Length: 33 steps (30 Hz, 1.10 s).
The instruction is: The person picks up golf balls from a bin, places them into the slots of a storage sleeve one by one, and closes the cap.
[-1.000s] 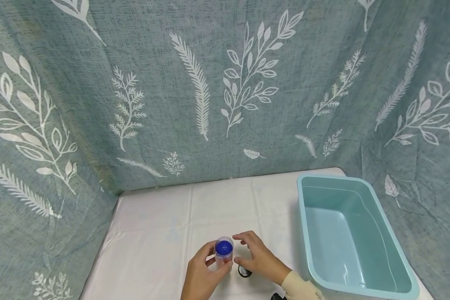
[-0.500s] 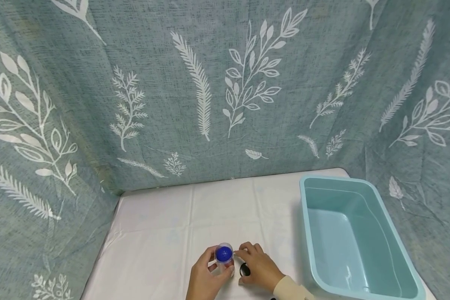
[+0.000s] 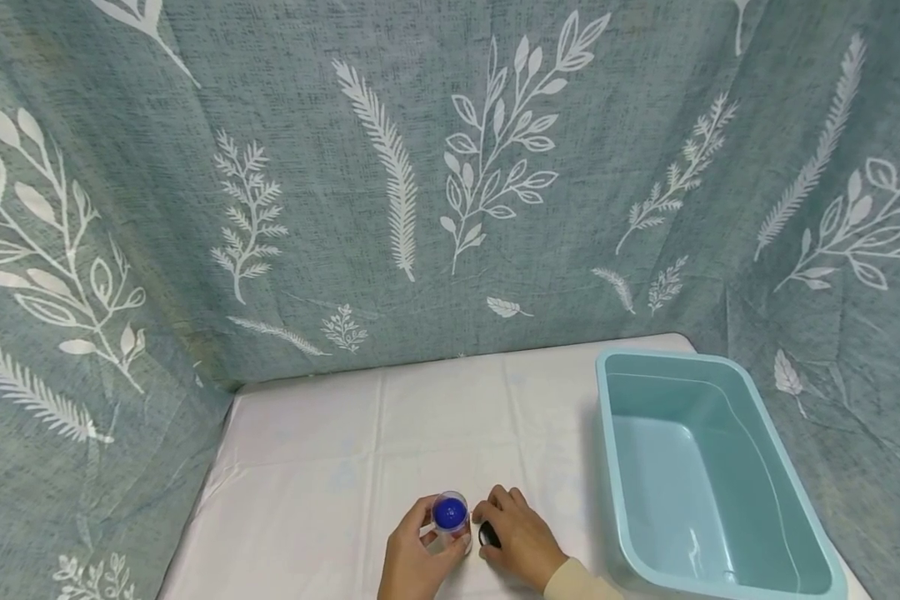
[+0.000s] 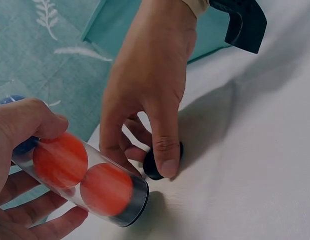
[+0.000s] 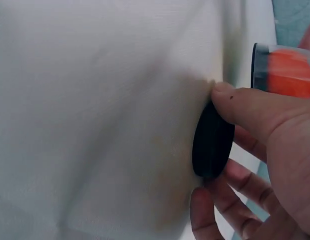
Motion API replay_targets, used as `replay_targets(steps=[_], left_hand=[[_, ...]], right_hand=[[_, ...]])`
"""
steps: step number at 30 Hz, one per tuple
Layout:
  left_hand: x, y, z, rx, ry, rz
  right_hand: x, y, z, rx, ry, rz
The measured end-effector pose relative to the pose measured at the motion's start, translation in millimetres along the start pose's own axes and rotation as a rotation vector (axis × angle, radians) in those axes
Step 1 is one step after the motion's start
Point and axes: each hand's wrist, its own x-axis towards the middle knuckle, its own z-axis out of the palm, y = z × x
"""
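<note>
My left hand (image 3: 414, 557) holds a clear tube (image 4: 82, 175), its thumb and fingers round the sides. Inside sit a blue ball (image 3: 450, 512) at the top end and two orange-red balls (image 4: 60, 160) below it. A black cap (image 4: 136, 203) closes the tube's lower end. Just right of the tube, my right hand (image 3: 523, 540) pinches a round black lid (image 5: 213, 142) by its edge between thumb and fingers. The lid stands tilted, close to or on the white cloth; exact contact cannot be told.
A light blue plastic tub (image 3: 609, 433) stands on the right of the white-covered table (image 3: 307, 467). Grey-green leaf-patterned fabric (image 3: 307, 167) hangs behind and at both sides.
My right hand has come down onto the black lid, which was lying on the cloth, and now grips it. The tube in my left hand has shifted slightly right and nearer me.
</note>
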Motion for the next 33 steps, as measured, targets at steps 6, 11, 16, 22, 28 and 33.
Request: replay_targets(steps=[6,11,16,22,28,33], left_hand=[[2.2,-4.7,4.9,-0.006,-0.004,-0.012],[2.6,-5.8,7.6,-0.004,0.005,-0.041],[3.2,-6.0,9.3,0.015,0.019,-0.03],[3.5,-6.3,11.9,0.027,0.022,-0.022],[3.0,-7.9,12.9,0.007,0.019,0.006],[2.6,-9.1,14.3,-0.013,0.009,0.009]], right_hand=[[0.6,0.5,-3.3,-0.018,-0.014,0.012],[0.8,-2.3,-12.9,0.006,0.032,0.028],[6.2,-7.7,-27.6,0.127,0.131,0.102],[13.1,-14.3,-44.8,0.375,0.17,0.179],[15.9,-28.5,-54.4,0.578,0.223,0.166],[14.9,-38.3,-54.6,0.775,0.303,0.026]])
